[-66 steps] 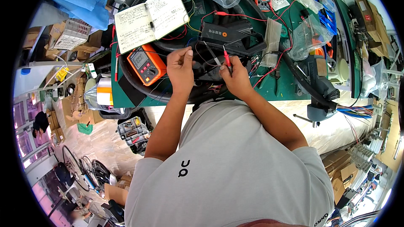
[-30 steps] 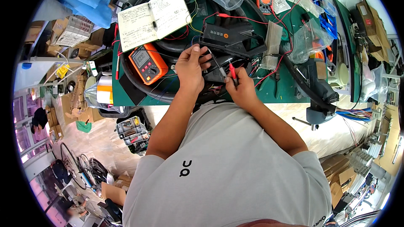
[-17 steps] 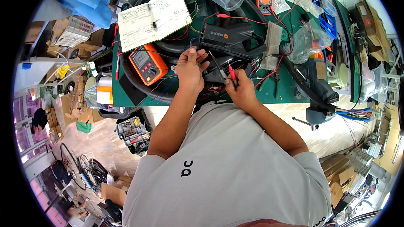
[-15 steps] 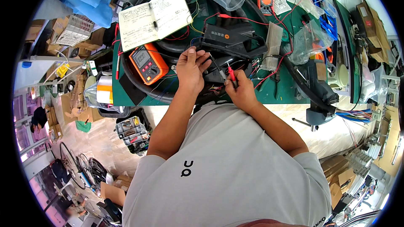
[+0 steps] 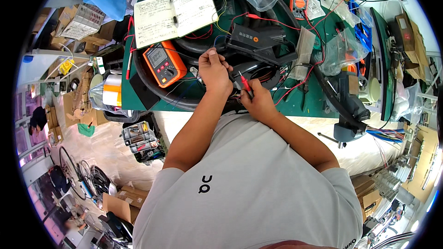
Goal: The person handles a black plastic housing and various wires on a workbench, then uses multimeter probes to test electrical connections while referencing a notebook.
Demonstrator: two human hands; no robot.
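In my right hand (image 5: 259, 103), closed near the bench's front edge, is a red test probe (image 5: 245, 83), its thin metal tip pointing up and away. A dark stick-like piece lies close beside it, partly hidden by my left hand. My left hand (image 5: 215, 71) is pinched, thumb against fingers; whatever it holds is too small or hidden to make out. Beyond both hands lies a black plastic housing (image 5: 258, 44) with an orange mark, over a coil of thick black cable (image 5: 189, 103) and loose thin wires. An orange multimeter (image 5: 164, 64) with a lit display stands left of my left hand.
An open notebook (image 5: 196, 11) with a pen on it lies behind the orange multimeter. A second multimeter (image 5: 300, 1) sits at the far right, with red leads (image 5: 277, 24) crossing the bench. Clear plastic bags (image 5: 344, 48), pliers (image 5: 303, 93) and a green bench mat (image 5: 318, 107) are to the right.
My left hand has shifted slightly right, its fingers drawn closer together. The red probe has moved left, nearer the left hand, and tilts more to the left. The whole view has shifted slightly.
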